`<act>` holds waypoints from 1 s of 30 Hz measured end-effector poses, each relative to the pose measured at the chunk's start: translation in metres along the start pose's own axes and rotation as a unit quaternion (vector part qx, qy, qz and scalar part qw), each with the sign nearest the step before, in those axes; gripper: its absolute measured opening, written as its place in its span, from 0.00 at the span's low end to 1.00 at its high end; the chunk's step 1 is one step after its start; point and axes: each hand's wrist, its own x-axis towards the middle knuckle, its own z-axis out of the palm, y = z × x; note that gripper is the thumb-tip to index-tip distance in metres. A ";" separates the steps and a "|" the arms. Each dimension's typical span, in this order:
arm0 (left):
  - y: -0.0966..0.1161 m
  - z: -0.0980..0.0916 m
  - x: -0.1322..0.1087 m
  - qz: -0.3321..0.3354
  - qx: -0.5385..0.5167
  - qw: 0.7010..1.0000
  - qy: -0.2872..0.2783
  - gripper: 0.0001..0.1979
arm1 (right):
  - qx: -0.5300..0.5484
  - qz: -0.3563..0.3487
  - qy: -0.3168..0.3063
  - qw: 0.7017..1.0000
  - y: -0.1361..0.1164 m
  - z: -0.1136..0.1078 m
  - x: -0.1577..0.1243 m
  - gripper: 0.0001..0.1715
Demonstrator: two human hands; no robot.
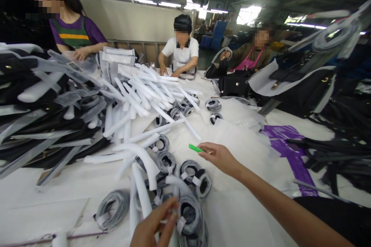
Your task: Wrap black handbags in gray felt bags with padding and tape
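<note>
My right hand (218,157) is closed, pinching a small green tool (196,148) above the white table; its exact kind does not show. Low in the view, my left hand (158,222) has thumb and index finger apart, with no held thing visible between them. It is beside a coiled grey strap (189,215) with a white band round it; whether they touch is unclear. More coiled straps (165,162) lie between my hands and further back. White foam tubes (142,92) are heaped behind them and reach toward my left hand.
Black bags with clear wrapping (43,123) pile up at left. More black bags (295,88) and straps stand at right, near a purple plastic strip (290,142). Translucent sheets (243,142) cover the table's right side. Three people work across the table, one in a white shirt (185,52).
</note>
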 end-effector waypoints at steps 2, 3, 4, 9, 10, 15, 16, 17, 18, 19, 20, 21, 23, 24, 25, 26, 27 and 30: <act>0.015 0.006 0.015 0.017 -0.042 0.998 0.037 0.30 | 0.051 -0.051 -0.004 0.997 -0.032 -0.003 -0.016 0.13; 0.022 0.008 0.020 0.018 -0.066 0.997 0.034 0.33 | 0.067 -0.079 -0.009 0.995 -0.047 -0.004 -0.024 0.11; 0.029 0.010 0.024 0.015 -0.084 0.996 0.023 0.35 | 0.075 -0.103 -0.013 0.992 -0.060 -0.004 -0.031 0.10; 0.036 0.011 0.018 0.010 -0.167 0.986 -0.011 0.27 | 0.156 -0.071 0.015 0.985 -0.092 0.006 -0.054 0.13; 0.034 0.010 0.013 0.003 -0.188 0.982 -0.014 0.26 | 0.212 -0.045 0.022 0.976 -0.095 0.011 -0.058 0.14; 0.024 0.011 -0.008 -0.010 -0.284 0.958 -0.034 0.22 | 0.416 0.010 0.026 0.909 -0.110 0.034 -0.073 0.15; 0.024 0.011 -0.013 -0.004 -0.302 0.952 -0.043 0.20 | 0.423 0.003 0.025 0.906 -0.115 0.038 -0.076 0.15; 0.023 0.012 -0.019 0.000 -0.320 0.946 -0.055 0.18 | 0.425 -0.010 0.022 0.905 -0.119 0.040 -0.080 0.15; 0.023 0.012 -0.025 0.003 -0.339 0.938 -0.069 0.16 | 0.425 -0.026 0.016 0.905 -0.124 0.043 -0.085 0.16; 0.022 0.012 -0.032 0.003 -0.358 0.930 -0.084 0.14 | 0.422 -0.043 0.008 0.906 -0.129 0.045 -0.090 0.17; 0.022 0.012 -0.040 0.000 -0.378 0.921 -0.100 0.13 | 0.418 -0.059 -0.001 0.907 -0.134 0.046 -0.096 0.19; 0.021 0.011 -0.048 -0.005 -0.397 0.911 -0.113 0.11 | 0.412 -0.075 -0.008 0.908 -0.140 0.047 -0.103 0.20; 0.016 0.009 -0.067 -0.025 -0.429 0.892 -0.139 0.09 | 0.399 -0.097 -0.012 0.912 -0.152 0.050 -0.120 0.20; 0.013 0.009 -0.078 -0.035 -0.435 0.887 -0.153 0.08 | 0.395 -0.105 -0.007 0.913 -0.159 0.052 -0.130 0.19; 0.008 0.008 -0.089 -0.040 -0.433 0.885 -0.168 0.08 | 0.394 -0.112 0.004 0.912 -0.167 0.055 -0.142 0.18; 0.001 0.008 -0.100 -0.040 -0.424 0.886 -0.182 0.09 | 0.397 -0.117 0.019 0.910 -0.175 0.057 -0.154 0.16; -0.007 0.009 -0.112 -0.036 -0.408 0.891 -0.194 0.10 | 0.406 -0.119 0.037 0.905 -0.183 0.061 -0.168 0.15; -0.038 0.009 -0.150 -0.012 -0.352 0.912 -0.212 0.12 | 0.481 -0.115 0.073 0.866 -0.209 0.071 -0.215 0.15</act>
